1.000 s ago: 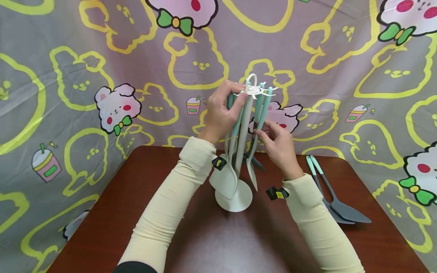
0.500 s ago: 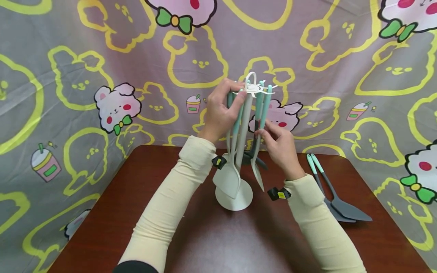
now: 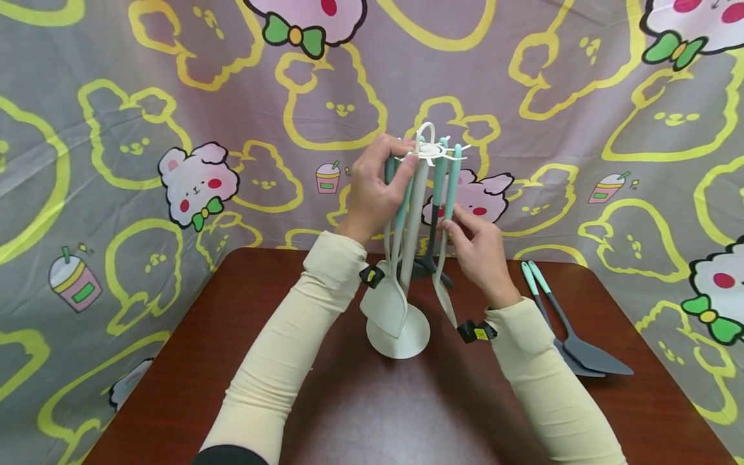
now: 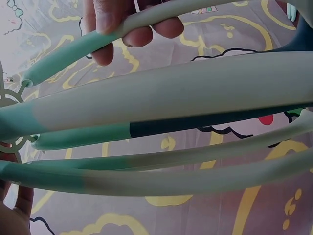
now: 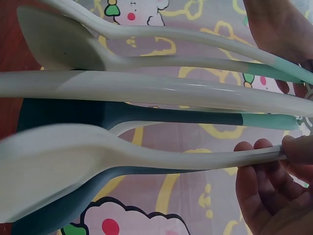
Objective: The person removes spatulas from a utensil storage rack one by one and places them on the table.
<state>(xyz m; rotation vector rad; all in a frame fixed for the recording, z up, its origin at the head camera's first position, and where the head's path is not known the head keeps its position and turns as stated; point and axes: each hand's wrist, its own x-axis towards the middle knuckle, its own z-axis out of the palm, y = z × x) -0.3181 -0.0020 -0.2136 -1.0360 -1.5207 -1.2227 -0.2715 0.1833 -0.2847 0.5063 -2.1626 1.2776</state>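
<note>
A white utensil rack (image 3: 416,219) with a round base stands upright, several mint-handled cooking utensils hanging from its hooked top. At that top, my left hand (image 3: 376,187) grips the rack on its left side, thumb in front, beside the hanging handles. Thumb and fingers of my right hand (image 3: 479,252) pinch a white spatula (image 3: 444,297) where its mint handle meets the white shaft; its handle end is at a right-hand hook. The right wrist view shows its broad head (image 5: 54,166) and the pinching fingertips (image 5: 261,147). Behind hangs a dark-headed utensil (image 3: 433,239); another white spatula (image 3: 386,313) hangs front left.
Two dark spatulas (image 3: 593,358) with mint handles lie overlapping on the brown table (image 3: 232,361) at the right. A patterned cloth (image 3: 232,97) with yellow outlines and cartoon animals hangs behind the table and along its sides.
The white spatula in my right hand has swung so its head sits farther right and its handle hangs straighter. The dark utensil behind it hangs straighter too. My left hand stays at the rack's top.
</note>
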